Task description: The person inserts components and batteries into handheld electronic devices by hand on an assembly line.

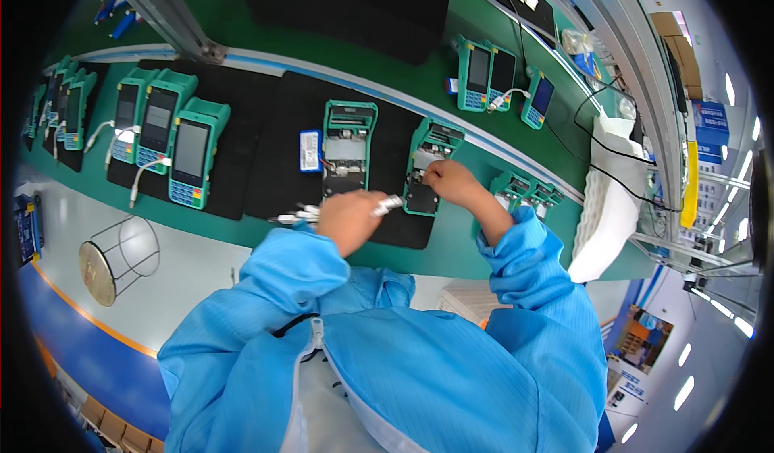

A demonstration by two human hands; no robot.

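From the head camera, looking down, a person in a blue smock works at a green worktop [266, 74] covered with black mats.

The right hand [451, 180] rests on the upper middle of a teal handheld terminal [425, 165] that lies face down with its back opened. Its fingers are pinched together on something inside the casing, too small to make out. The terminal lies on the right edge of a black mat [274, 155], which gives it a soft, non-slip base and lets the hand press into the open back without the casing sliding.

The left hand [348, 219] is closed around a small white-and-grey tool or connector [387, 205], whose tip points toward the lower end of that terminal, close to it but apart from it. Held near like this, it is within short reach of the spot where the right hand works. Behind the left hand a bundle of white cable ends [294, 215] lies on the mat.

Just left of the terminal lies a second opened terminal [347, 148], also on its face, with a blue battery pack [310, 150] beside it on a short wire.

Farther left, several closed terminals [161, 135] lie screen up in a row with white cables plugged in. More stand beyond a pale strip on the right [500, 78]. A stack of white trays [609, 203] sits at the right end.
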